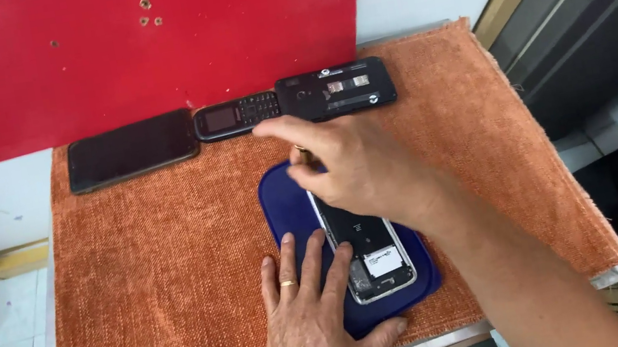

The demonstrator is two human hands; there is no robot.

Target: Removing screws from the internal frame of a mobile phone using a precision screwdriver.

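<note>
An opened phone (371, 257) with its back off lies on a dark blue pad (281, 203), showing a black battery and a white label. My left hand (310, 332) lies flat with fingers spread on the pad's near left part, fingertips against the phone's left edge; a gold ring is on one finger. My right hand (353, 162) hovers over the phone's far end, index finger stretched out to the left. A small brownish thing peeks out by the thumb; I cannot tell what it is.
An orange woven cloth (158, 274) covers the table. Along its far edge lie a black smartphone (131, 150), a small keypad phone (237, 115) and an opened black phone (337, 89). A red panel (137, 43) stands behind. Floor and boxes lie to the sides.
</note>
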